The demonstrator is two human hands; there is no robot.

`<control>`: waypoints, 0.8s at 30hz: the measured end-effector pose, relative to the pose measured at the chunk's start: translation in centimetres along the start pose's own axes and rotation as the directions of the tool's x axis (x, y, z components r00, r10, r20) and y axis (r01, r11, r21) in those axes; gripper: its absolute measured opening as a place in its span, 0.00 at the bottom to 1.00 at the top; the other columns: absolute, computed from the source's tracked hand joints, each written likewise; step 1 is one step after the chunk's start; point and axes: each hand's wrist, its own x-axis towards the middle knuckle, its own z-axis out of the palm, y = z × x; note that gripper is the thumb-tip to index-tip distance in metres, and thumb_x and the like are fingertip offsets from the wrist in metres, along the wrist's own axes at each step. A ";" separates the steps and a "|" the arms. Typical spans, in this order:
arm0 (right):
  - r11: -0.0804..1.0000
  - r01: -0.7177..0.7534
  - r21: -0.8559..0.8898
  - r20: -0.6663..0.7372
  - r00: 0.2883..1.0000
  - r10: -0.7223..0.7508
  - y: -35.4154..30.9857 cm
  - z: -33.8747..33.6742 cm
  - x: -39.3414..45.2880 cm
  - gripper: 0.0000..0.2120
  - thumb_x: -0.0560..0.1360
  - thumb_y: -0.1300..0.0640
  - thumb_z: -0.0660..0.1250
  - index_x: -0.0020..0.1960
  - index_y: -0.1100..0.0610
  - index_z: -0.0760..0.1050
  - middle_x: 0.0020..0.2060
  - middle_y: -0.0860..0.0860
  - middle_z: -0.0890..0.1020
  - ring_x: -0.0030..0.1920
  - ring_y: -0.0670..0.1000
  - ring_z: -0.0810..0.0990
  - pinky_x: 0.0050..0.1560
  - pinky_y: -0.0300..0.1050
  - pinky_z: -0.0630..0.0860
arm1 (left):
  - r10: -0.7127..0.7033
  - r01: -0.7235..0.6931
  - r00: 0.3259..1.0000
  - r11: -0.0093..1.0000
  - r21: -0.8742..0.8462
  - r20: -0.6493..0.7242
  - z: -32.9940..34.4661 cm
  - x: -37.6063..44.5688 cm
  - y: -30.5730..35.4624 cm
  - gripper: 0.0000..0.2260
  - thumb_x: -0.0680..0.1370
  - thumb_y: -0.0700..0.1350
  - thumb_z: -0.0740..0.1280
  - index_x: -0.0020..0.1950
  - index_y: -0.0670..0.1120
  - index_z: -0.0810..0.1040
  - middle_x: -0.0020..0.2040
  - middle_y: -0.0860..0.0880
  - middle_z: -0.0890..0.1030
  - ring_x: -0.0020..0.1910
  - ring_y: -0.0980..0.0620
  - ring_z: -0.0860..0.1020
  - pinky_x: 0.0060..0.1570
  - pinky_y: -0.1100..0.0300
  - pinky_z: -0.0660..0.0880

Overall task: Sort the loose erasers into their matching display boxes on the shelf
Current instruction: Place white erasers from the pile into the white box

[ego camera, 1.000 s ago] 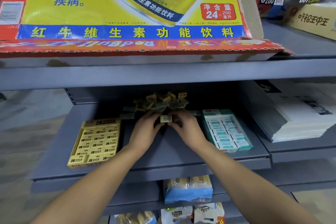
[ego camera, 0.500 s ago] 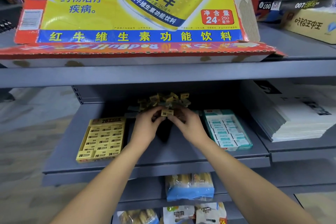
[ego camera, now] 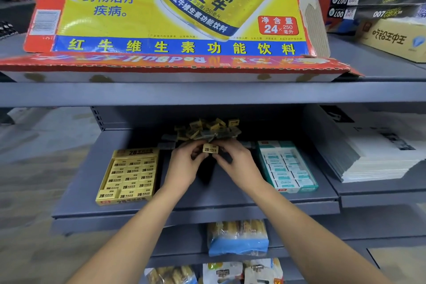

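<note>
Both my left hand (ego camera: 184, 163) and right hand (ego camera: 237, 163) pinched one yellow 2B eraser (ego camera: 210, 148); the loose pile (ego camera: 207, 130) just behind awaited sorting, and the yellow 2B box (ego camera: 129, 175) to the left looked nearly full.

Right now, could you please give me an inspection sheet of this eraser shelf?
Surface: grey shelf, bare strip between the two boxes.
Job's things: yellow 2B box left, nearly full; teal box right, filled; loose eraser pile at the back.
Clutter: stacked paper on the neighbouring shelf.
Grip: left hand and right hand pinch one yellow 2B eraser together.
Cables: nothing seen.
Surroundings: Red Bull carton above; snack packs below.
</note>
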 end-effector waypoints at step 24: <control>0.977 0.160 0.139 0.393 0.897 -0.202 -9.0 13.1 2.4 0.08 0.75 0.52 0.70 0.54 0.52 0.81 0.51 0.46 0.82 0.55 0.46 0.77 0.57 0.43 0.74 | -0.227 0.341 0.871 0.918 0.203 -0.436 -15.7 -6.7 -7.6 0.11 0.80 0.44 0.62 0.59 0.45 0.80 0.54 0.52 0.82 0.54 0.55 0.78 0.50 0.65 0.69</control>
